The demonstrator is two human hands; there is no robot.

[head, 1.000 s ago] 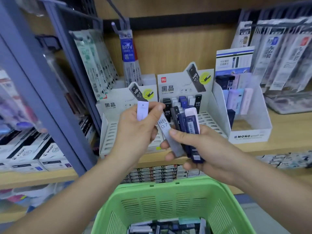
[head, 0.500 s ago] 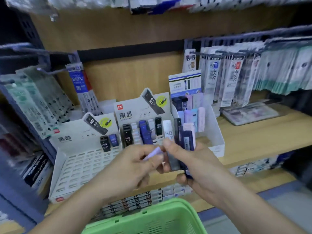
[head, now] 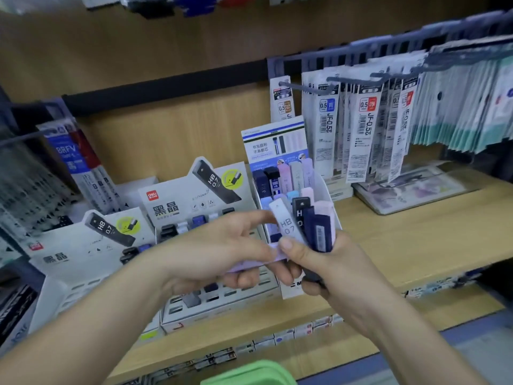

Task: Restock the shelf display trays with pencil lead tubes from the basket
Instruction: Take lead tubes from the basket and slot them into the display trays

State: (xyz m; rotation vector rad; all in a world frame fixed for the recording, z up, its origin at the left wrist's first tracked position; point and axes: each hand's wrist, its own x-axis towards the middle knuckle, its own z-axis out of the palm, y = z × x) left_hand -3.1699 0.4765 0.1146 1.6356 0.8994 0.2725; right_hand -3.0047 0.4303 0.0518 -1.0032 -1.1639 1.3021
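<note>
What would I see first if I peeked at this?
Two hands meet in the middle: the right hand grips a fan of tubes, and the left hand pinches a lilac tube lying sideways. Behind them white trays stand on the shelf; a green basket peeks in below.

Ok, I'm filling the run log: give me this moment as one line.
left hand: pinches lilac tube | right hand: grips tube bundle | basket: low edge of view
</note>
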